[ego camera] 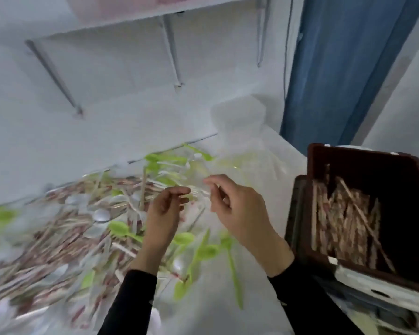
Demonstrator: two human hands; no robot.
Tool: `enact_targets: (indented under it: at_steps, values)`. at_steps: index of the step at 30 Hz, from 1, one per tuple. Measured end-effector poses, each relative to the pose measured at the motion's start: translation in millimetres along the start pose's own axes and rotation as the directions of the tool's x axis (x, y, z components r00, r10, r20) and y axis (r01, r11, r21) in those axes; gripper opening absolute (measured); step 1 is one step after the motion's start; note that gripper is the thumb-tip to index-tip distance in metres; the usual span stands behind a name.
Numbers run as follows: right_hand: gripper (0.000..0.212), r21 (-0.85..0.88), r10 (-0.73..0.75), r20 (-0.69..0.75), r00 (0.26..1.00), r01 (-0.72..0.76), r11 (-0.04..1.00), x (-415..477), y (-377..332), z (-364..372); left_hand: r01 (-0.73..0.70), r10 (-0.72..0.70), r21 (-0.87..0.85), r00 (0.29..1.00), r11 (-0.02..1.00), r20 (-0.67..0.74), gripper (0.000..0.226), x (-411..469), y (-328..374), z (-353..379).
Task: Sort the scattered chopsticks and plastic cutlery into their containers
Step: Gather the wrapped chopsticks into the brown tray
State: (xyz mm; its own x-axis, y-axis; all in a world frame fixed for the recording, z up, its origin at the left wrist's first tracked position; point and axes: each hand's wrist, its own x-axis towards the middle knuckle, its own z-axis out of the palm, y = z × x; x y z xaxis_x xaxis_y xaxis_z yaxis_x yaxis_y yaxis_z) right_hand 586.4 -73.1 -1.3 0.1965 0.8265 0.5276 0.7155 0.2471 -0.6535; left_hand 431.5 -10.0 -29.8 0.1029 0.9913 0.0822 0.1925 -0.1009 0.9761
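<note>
Both hands hung raised over the white table (210,313), forearms in black sleeves (131,301) rising from the bottom edge and converging toward the middle. The left hand (166,210) had its back to the camera, wrist bent, thumb and forefinger pinched together on one end of a clear plastic fork (200,191), the other fingers curled loosely beneath. The right hand (236,206) faced it, thumb and forefinger clamped on the fork's other end, the rest of the fingers folded in; motion blur softened the detail. Beneath and to the left lay the scattered pile of wrapped chopsticks (58,238) mixed with green spoons (119,228) and white spoons (102,215). A brown box (348,153) on the right held sorted chopsticks, and a clear plastic bag (252,160) lay behind the hands
</note>
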Motion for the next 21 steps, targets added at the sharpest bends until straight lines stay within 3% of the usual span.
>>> enact_targets:
  at_steps: [4, 8, 11, 14, 17, 21]
  values:
    - [0.021, 0.04, -0.151, 0.216, 0.965, 0.146, 0.989, -15.7, -13.3, 63.9, 0.1, -0.052, 0.163, 0.961, 0.982, -0.272, 0.036, -44.1, -33.0, -83.6]
    - [0.023, 0.09, -0.224, 0.358, 0.907, 0.205, 0.975, -44.9, -19.7, 98.8, 0.178, -0.035, 0.268, 0.886, 0.947, -0.463, 0.04, -99.5, -52.6, -119.2]
    - [0.025, 0.115, -0.288, 0.404, 0.868, 0.264, 0.958, -61.1, -18.9, 111.4, 0.195, 0.012, 0.371, 0.873, 0.908, -0.487, 0.049, -125.8, -75.4, -120.0]
    - [0.028, 0.093, -0.325, 0.483, 0.813, 0.322, 0.942, -64.6, -14.5, 123.0, 0.146, 0.131, 0.514, 0.877, 0.845, -0.463, 0.037, -141.6, -94.2, -110.1]
    - [0.021, 0.052, -0.299, 0.542, 0.785, 0.323, 0.945, -65.2, -12.2, 138.4, 0.146, 0.144, 0.57, 0.891, 0.809, -0.432, 0.02, -147.1, -104.0, -96.0]
    - [0.028, 0.019, -0.196, 0.631, 0.751, 0.237, 0.971, -53.2, -26.9, 160.8, 0.131, 0.152, 0.642, 0.918, 0.756, -0.367, 0.025, -139.6, -110.9, -86.3]
